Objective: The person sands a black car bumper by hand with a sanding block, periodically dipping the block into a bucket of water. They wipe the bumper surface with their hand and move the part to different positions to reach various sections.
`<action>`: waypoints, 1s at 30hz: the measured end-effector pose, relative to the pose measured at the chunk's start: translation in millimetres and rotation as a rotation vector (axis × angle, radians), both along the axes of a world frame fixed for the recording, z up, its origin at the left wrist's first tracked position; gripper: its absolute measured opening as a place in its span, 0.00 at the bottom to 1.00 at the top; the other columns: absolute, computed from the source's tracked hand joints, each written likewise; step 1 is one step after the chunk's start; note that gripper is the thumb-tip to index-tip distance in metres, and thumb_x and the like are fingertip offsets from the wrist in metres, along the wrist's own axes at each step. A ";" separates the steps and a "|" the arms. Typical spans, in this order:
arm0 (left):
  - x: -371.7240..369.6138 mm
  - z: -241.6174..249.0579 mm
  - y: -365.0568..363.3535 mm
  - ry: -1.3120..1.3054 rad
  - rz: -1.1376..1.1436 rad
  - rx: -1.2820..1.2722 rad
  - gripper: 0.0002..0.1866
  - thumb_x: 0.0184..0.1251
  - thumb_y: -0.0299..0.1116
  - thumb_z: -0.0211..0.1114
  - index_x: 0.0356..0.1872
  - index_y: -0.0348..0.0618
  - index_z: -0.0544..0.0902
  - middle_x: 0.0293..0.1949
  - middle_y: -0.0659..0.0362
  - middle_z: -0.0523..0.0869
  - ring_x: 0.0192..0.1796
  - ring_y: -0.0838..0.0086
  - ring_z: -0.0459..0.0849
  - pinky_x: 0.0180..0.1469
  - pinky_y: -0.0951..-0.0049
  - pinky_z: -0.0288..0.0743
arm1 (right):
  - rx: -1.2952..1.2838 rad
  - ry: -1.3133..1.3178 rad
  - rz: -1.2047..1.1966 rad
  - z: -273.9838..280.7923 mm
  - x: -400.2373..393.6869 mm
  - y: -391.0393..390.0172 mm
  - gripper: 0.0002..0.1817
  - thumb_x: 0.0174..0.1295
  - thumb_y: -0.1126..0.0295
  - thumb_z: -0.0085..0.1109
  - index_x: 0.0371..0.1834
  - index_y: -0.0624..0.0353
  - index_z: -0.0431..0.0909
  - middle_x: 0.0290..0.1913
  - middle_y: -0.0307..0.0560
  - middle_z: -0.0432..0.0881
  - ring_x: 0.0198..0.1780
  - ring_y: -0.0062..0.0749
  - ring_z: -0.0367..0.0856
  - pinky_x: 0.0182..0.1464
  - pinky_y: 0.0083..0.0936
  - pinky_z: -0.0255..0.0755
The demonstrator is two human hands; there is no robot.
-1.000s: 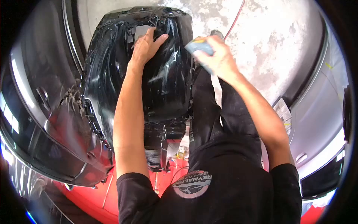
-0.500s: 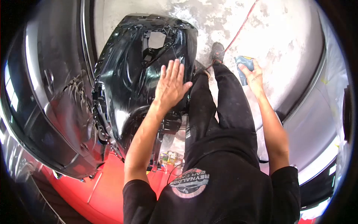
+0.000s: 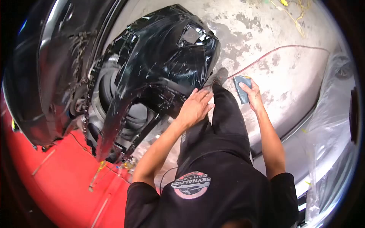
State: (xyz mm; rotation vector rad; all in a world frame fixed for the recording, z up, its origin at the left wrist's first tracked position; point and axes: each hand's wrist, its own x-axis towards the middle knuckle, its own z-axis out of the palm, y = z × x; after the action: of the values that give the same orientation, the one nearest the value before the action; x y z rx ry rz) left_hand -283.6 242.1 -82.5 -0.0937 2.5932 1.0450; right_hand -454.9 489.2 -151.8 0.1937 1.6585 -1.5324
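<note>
A large glossy black car bumper (image 3: 163,64) with cutouts is propped up to my left. My left hand (image 3: 194,108) is at its near right edge, palm down and fingers stretched out, holding nothing. From here the fingertips overlap the bumper's rim. Over the concrete floor on the right, my right hand (image 3: 253,95) grips a flat blue-grey sanding pad (image 3: 240,90), thumb across its face. A bit of yellow shows along the pad's top edge.
Dark car bodywork (image 3: 57,76) stands on the far left. Black tyres (image 3: 108,85) show beneath the bumper. A red hose (image 3: 266,55) crosses the concrete floor. Plastic sheeting (image 3: 330,133) drapes a grey panel at right. Red flooring (image 3: 61,182) lies lower left.
My view has swung, so the bumper appears farther up and turned. My left hand has come off the bumper's middle, back to its near edge. The right hand still grips the pad.
</note>
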 end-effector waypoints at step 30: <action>820.5 -71.8 108.0 0.292 2.114 0.719 0.29 0.81 0.36 0.68 0.79 0.44 0.74 0.60 0.50 0.89 0.60 0.66 0.89 0.58 0.66 0.84 | -0.085 0.136 1.811 95.1 708.8 -282.0 0.27 0.73 0.63 0.71 0.72 0.58 0.77 0.55 0.44 0.87 0.54 0.25 0.83 0.56 0.27 0.79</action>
State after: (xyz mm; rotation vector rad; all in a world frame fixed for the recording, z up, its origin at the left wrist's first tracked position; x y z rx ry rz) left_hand 536.9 350.1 -154.3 -2.8256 1.1340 2.3176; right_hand 253.9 207.3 -56.7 -1.1673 1.0457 -0.1606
